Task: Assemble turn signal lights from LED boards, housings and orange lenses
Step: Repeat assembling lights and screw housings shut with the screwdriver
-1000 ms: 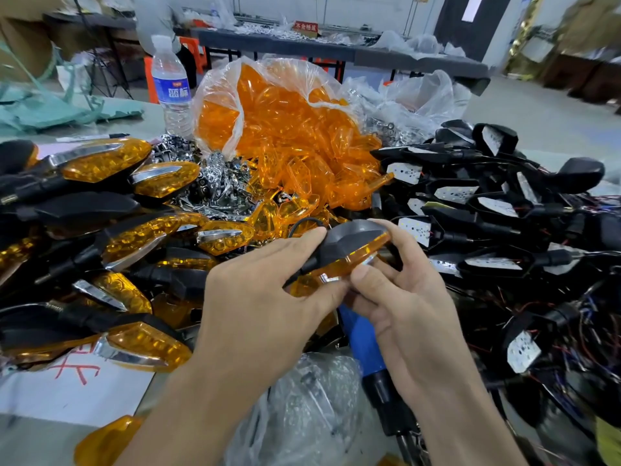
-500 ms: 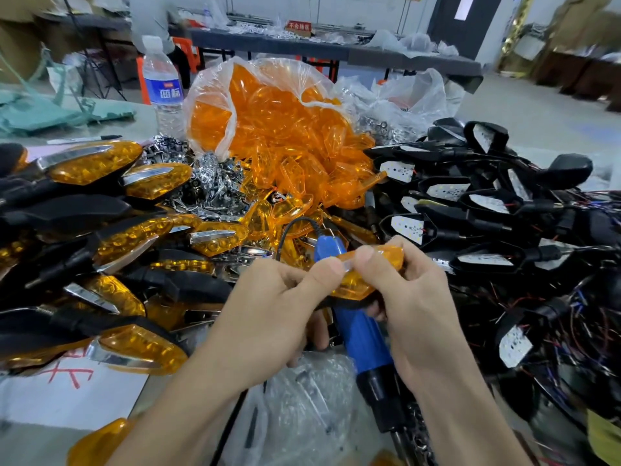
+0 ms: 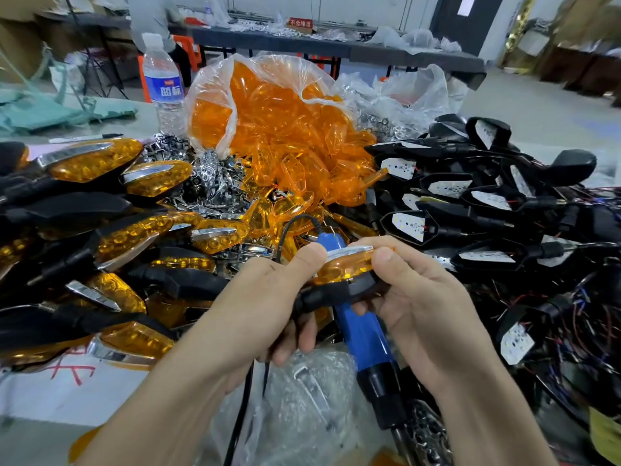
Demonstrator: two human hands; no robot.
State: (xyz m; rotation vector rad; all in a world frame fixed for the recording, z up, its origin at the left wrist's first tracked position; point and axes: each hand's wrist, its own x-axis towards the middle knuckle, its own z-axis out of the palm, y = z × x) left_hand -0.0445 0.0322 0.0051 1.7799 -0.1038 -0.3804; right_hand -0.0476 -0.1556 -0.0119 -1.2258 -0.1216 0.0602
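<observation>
I hold one turn signal (image 3: pixel 346 269) low in the middle, orange lens facing up on its black housing. My left hand (image 3: pixel 268 304) grips its stalk end, thumb on the lens edge. My right hand (image 3: pixel 420 304) grips the other end, thumb pressing the lens. A clear bag of loose orange lenses (image 3: pixel 282 129) lies behind. Black housings with white LED boards (image 3: pixel 470 210) pile up on the right. Finished signals (image 3: pixel 94 230) are stacked on the left.
A blue electric screwdriver (image 3: pixel 363 334) lies under my hands, cord looping up. Chrome trim pieces (image 3: pixel 201 176) sit beside the lens bag. A water bottle (image 3: pixel 164 85) stands at the back left. A clear plastic bag (image 3: pixel 295 405) lies at the near edge.
The signal has been turned over from housing up to lens up. Both thumbs now press on the lens, and the blue screwdriver shows beneath my hands.
</observation>
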